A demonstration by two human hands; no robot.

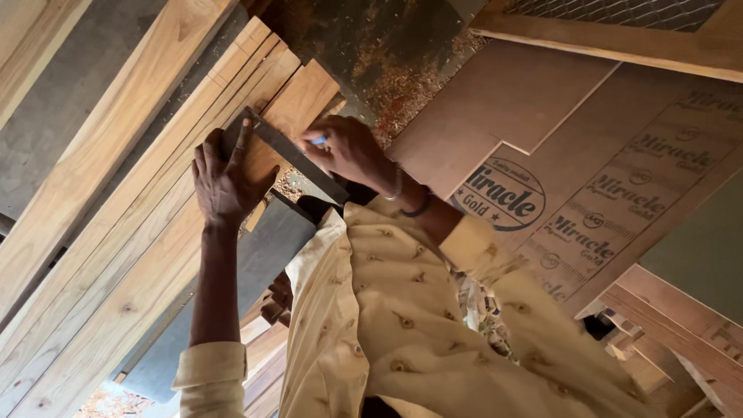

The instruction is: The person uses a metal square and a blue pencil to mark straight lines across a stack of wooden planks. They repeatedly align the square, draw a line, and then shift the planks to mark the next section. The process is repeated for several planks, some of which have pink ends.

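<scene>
Pale sawn timber is filling the left of the frame as a person in a cream patterned shirt is leaning over a stack of long wooden planks laid side by side. The left hand is pressing down flat, fingers spread, on a metal try square, pinning its stock against the edge of the boards so that the blade is lying straight across the grain; it is bearing on the tool rather than closing around it. The right hand is pinching a small blue marking pen against the blade's edge, apparently so the steel is guiding the line. The square is sitting at the near end of the planks, just where both hands are meeting, and the pen tip is touching or nearly touching the blade; which of the two cannot be told. Bangles are circling the right wrist. To the right, brown plywood sheets bearing round printed stamps are lying overlapped, well apart from the marking. Sawdust is lying scattered over the dark ground above the hands, and a wooden frame with wire mesh is crossing the upper right corner.
</scene>
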